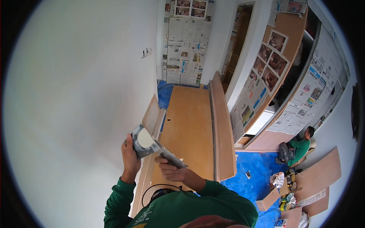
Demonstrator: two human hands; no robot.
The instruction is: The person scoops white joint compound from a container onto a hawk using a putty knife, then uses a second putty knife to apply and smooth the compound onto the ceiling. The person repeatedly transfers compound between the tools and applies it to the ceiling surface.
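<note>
My left hand (131,157) grips a grey, paint-smeared tool (135,148) with a round patch of cream-white filler (145,138) on its face, held up at the left beside the white wall. My right hand (173,171) is closed on a grey putty knife (169,157), angled so that its upper end meets the smeared tool by the filler. Both hands are over a long tan wooden board (188,117) lying below me, and my green sleeves come up from the lower edge.
White wall (68,91) fills the left. Newspaper-covered panels (182,49) stand ahead and right. Planks (224,133) line the board. A person in green (298,150) sits low at the right on blue sheeting (247,190), near cans (285,205), cardboard boxes (268,199) and leaning sheets (319,174).
</note>
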